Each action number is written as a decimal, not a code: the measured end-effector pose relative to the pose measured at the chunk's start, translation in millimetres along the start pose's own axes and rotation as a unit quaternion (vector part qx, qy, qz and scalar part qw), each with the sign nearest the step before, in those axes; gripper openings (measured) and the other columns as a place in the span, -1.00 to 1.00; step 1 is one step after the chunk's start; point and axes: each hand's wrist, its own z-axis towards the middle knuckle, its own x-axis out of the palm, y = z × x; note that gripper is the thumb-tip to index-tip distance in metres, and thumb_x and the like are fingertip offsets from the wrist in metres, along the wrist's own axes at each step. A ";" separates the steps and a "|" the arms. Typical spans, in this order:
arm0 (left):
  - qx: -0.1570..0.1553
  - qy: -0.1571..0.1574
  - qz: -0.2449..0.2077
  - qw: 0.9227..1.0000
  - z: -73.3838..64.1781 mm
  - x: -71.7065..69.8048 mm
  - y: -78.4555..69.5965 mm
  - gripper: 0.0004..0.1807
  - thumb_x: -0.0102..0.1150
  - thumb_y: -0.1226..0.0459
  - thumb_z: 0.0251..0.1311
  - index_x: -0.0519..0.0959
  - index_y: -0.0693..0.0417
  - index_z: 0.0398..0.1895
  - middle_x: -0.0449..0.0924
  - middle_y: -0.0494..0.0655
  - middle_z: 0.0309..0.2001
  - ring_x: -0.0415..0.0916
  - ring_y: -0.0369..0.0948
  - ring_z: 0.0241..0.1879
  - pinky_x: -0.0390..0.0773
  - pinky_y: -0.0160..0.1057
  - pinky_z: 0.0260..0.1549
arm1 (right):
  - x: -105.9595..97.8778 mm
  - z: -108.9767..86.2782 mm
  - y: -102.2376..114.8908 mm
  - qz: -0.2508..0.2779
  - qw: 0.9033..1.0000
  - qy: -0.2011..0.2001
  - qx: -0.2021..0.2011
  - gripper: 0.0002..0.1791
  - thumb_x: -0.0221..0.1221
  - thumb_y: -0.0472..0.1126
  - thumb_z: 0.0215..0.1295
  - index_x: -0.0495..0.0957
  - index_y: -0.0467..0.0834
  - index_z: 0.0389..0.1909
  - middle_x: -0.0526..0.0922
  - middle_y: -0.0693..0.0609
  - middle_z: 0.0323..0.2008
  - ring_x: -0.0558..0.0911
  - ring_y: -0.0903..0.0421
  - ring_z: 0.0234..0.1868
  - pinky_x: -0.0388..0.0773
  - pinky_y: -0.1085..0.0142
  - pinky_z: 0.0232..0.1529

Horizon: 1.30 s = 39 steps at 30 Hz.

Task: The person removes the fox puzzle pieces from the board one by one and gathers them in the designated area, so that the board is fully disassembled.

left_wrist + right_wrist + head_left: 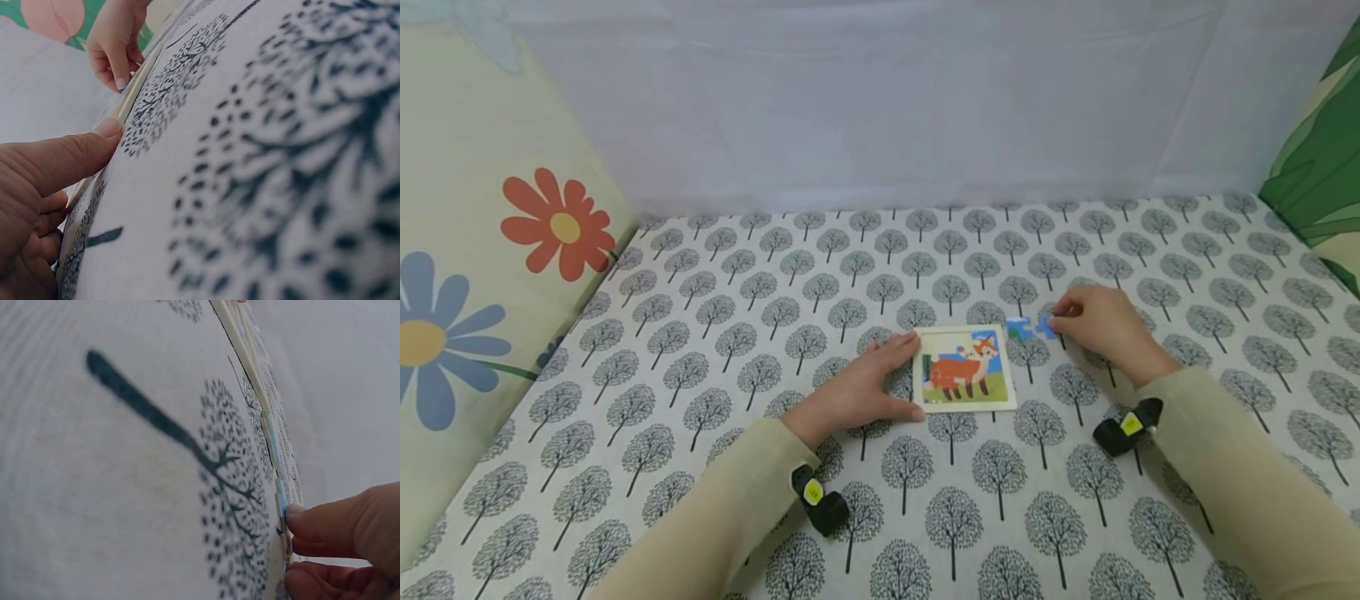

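Observation:
A square jigsaw puzzle (964, 408) with a pale frame and an orange fox picture lies flat on the cloth. Cream backing shows at its upper left. My left hand (861, 383) holds the puzzle's left side, fingers by the upper corner and thumb at the lower one; in the left wrist view the thumb (107, 128) touches the frame's edge. Just right of the frame, my right hand (1101, 325) pinches a small blue puzzle piece (1045, 326) at the cloth. Another blue and green puzzle piece (1019, 328) lies between it and the frame.
A white cloth (737, 483) printed with dark trees covers the table. Behind it hangs a pale backdrop (925, 108). Flower-patterned panel (460, 208) stands at the left, and a green leaf-patterned panel (1318, 158) at the right. Each wrist wears a small black camera.

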 end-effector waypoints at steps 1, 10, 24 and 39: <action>0.000 -0.001 0.000 1.000 0.1 -0.2 -0.1 0.06 0.40 0.06 -0.12 -0.01 0.04 0.43 -0.19 -0.18 0.46 -0.28 -0.17 0.45 -0.34 -0.14 0.40 | -0.2 0.2 0.1 -0.001 1.000 0.000 0.001 -0.71 0.16 -0.12 0.24 0.55 -0.27 -0.16 0.58 -0.24 -0.20 0.54 -0.09 -0.25 0.53 0.12 -0.36; 0.006 -0.001 -0.004 1.000 1.2 -0.4 0.2 0.06 0.40 0.08 -0.12 -0.01 0.06 0.43 -0.19 -0.17 0.47 -0.27 -0.17 0.45 -0.34 -0.15 0.40 | -1.9 0.7 0.2 0.016 1.000 -0.008 0.019 -0.70 0.13 -0.05 0.26 0.55 -0.23 -0.23 0.58 -0.20 -0.22 0.52 -0.07 -0.26 0.50 0.18 -0.37; -0.002 0.003 0.003 1.000 1.3 -0.8 0.0 0.06 0.39 0.06 -0.11 -0.01 0.02 0.43 -0.20 -0.21 0.47 -0.29 -0.18 0.45 -0.33 -0.13 0.40 | -3.8 1.0 3.2 0.094 0.995 0.003 0.021 -0.53 0.05 0.07 0.31 0.46 -0.19 0.05 0.58 -0.16 -0.14 0.59 0.03 -0.28 0.55 0.20 -0.29; 0.002 0.003 0.001 1.000 -0.1 0.0 0.4 0.06 0.40 0.07 -0.12 -0.01 0.04 0.43 -0.19 -0.18 0.47 -0.29 -0.16 0.45 -0.34 -0.13 0.40 | 5.6 4.7 12.2 0.141 0.986 0.007 -0.088 -0.62 0.15 -0.04 0.26 0.51 -0.19 0.00 0.59 -0.10 -0.23 0.54 0.05 -0.26 0.54 0.29 -0.30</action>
